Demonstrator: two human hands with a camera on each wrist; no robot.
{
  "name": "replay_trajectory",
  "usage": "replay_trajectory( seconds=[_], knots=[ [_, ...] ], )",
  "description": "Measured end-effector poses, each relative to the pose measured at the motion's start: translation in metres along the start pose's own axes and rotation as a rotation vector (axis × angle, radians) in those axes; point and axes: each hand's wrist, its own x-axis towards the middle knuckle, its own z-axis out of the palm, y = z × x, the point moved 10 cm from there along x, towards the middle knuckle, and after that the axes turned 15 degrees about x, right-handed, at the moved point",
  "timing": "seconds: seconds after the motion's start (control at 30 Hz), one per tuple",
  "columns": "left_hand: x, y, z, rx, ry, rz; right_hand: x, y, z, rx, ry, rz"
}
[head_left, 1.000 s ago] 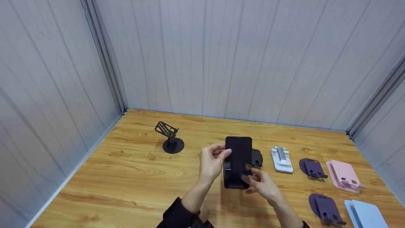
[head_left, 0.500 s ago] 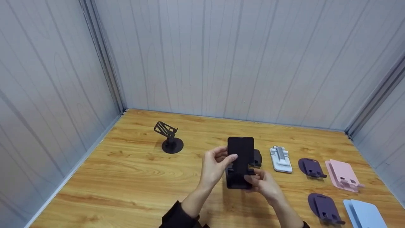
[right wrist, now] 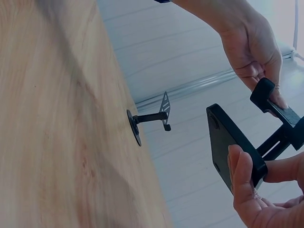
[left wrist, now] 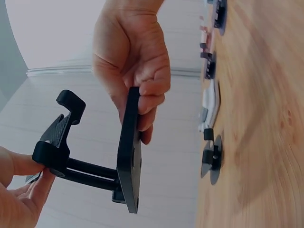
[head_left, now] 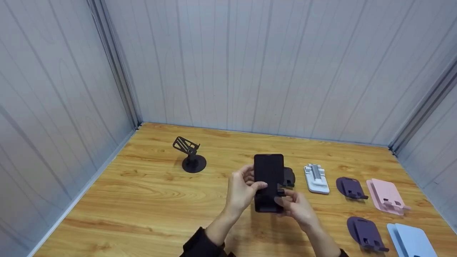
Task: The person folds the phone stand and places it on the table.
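A black folding phone stand is held up off the table between both hands. My left hand pinches its upper cradle, the thumb lying across the front face. With fingers and thumb my right hand grips the thick flat base. In the left wrist view, two slim arms join the base to the cradle, which has hooked lips and stands apart from the base. The right wrist view shows the right fingers around the base's edge, and the left hand at the cradle.
A black round-based stand stands at left. To the right lie another black stand, partly hidden, a white-and-grey one, two dark purple ones, a pink one and a light blue one. Panelled walls enclose the wooden table.
My left thumb has slid down the front of the black phone stand. The stand shifted slightly right, then back left; my right hand keeps its grip on the base.
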Motion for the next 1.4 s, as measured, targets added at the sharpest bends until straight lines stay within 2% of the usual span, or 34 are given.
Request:
replay_trajectory(
  seconds=[0.27, 0.43, 0.63, 0.87, 1.23, 1.4],
  knots=[
    [-0.001, -0.003, 0.003, 0.113, 0.037, 0.026, 0.002, 0.004, -0.001, -0.008, 0.042, 0.005],
    [0.0, -0.006, 0.004, 0.167, 0.078, 0.043, 0.002, 0.008, 0.001, 0.002, 0.031, 0.013],
    [0.002, -0.007, 0.002, 0.225, 0.148, 0.12, 0.001, 0.01, 0.004, 0.023, 0.013, 0.023],
    [0.005, -0.009, 0.002, 0.32, 0.195, 0.188, 0.0, 0.013, 0.008, 0.058, 0.009, 0.038],
    [0.005, -0.009, -0.002, 0.429, 0.253, 0.263, -0.004, 0.017, 0.015, 0.093, -0.021, 0.054],
    [0.006, -0.011, -0.004, 0.501, 0.283, 0.275, -0.007, 0.016, 0.019, 0.089, -0.037, 0.053]
  ],
)
